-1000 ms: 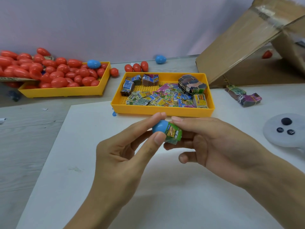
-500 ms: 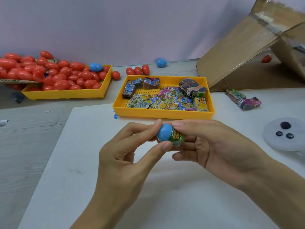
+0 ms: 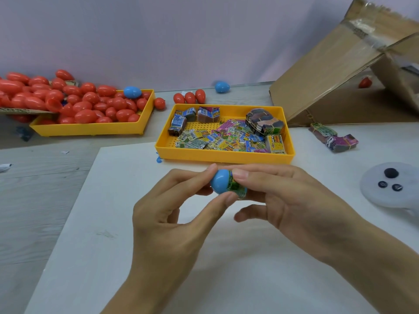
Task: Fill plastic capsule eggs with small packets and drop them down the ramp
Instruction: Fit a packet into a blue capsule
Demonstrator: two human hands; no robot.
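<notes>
You are holding a blue egg half (image 3: 221,181) over the white board (image 3: 108,223), just in front of the near yellow tray (image 3: 223,156). Your left hand (image 3: 167,219) is pinching the blue half between thumb and forefinger, with the thumb tip underneath and the forefinger tip on top. Your right hand (image 3: 292,200) is gripping the green packet (image 3: 237,188) that is sticking out of the open end of the blue half; whether a second egg half is sitting behind the packet, you cannot tell, since the fingers are covering it.

The near tray is holding loose coloured packets (image 3: 226,140) spread flat and several banded bundles (image 3: 264,122) standing along its far side. Two more bundles (image 3: 334,138) are lying on the board to the right of that tray. The far yellow tray (image 3: 90,130) at the left is piled with red eggs (image 3: 86,103), with one blue egg (image 3: 132,92) resting on top near its right end. Three red eggs (image 3: 190,97) and another blue egg (image 3: 222,86) are lying on the table behind the near tray. The cardboard ramp (image 3: 328,71) is leaning at the far right, and a white controller (image 3: 390,184) is lying at the right edge.
</notes>
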